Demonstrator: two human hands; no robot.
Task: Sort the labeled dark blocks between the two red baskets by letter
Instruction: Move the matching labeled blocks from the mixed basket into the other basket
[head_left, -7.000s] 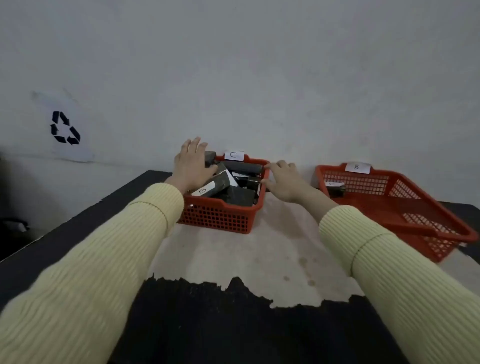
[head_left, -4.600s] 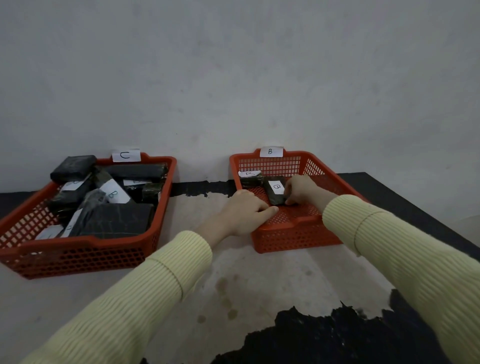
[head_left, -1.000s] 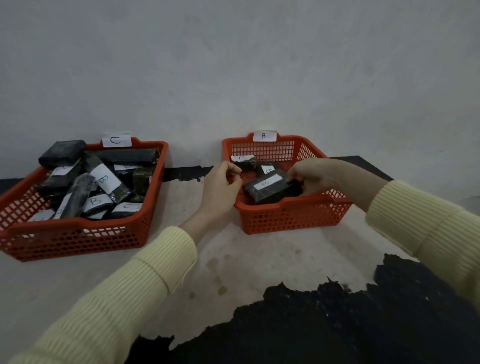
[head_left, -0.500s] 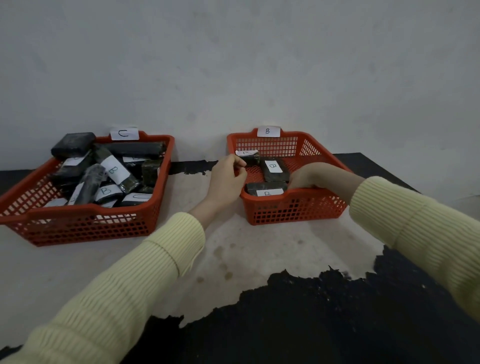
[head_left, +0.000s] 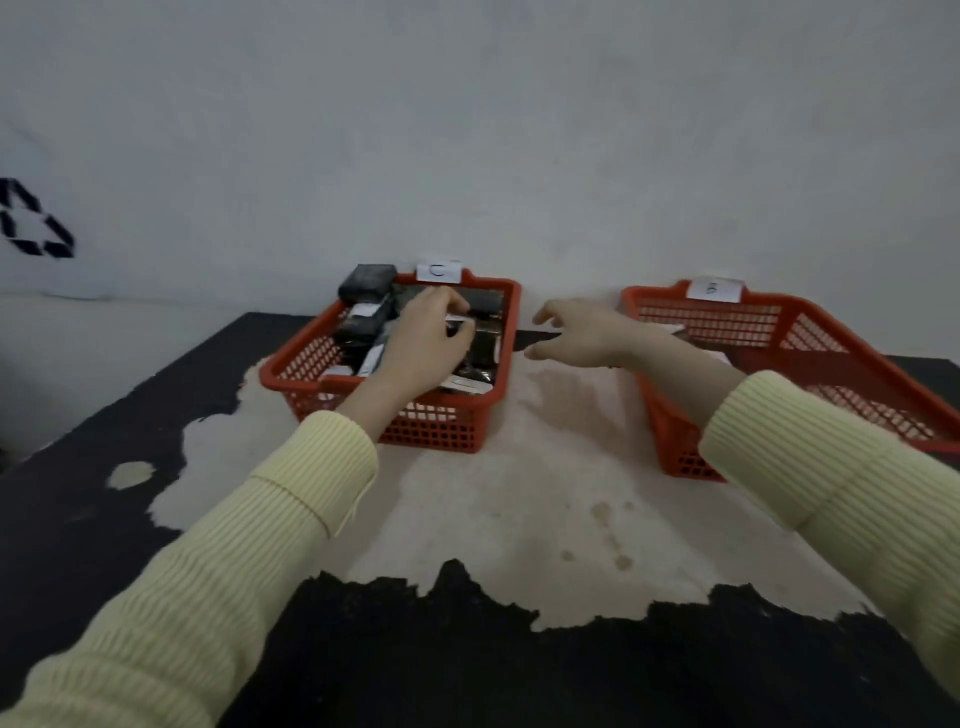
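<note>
The red basket tagged C (head_left: 436, 426) stands at the centre, piled with several dark blocks with white labels (head_left: 363, 283). My left hand (head_left: 426, 343) reaches into it, fingers curled around a labeled dark block (head_left: 462, 325) in the pile. The red basket tagged B (head_left: 810, 332) sits to the right. Most of its inside is hidden by my right forearm. My right hand (head_left: 576, 332) hovers in the gap between the two baskets, fingers spread, holding nothing.
A black table with a large worn pale patch (head_left: 519, 499) carries both baskets against a grey wall. A white sheet with a black recycling symbol (head_left: 31, 223) hangs on the wall at far left. The table's left edge (head_left: 130, 384) runs diagonally.
My view has swung left. My left hand left the B basket's rim and went into the C basket. My right hand let go of a block in the B basket and came out open.
</note>
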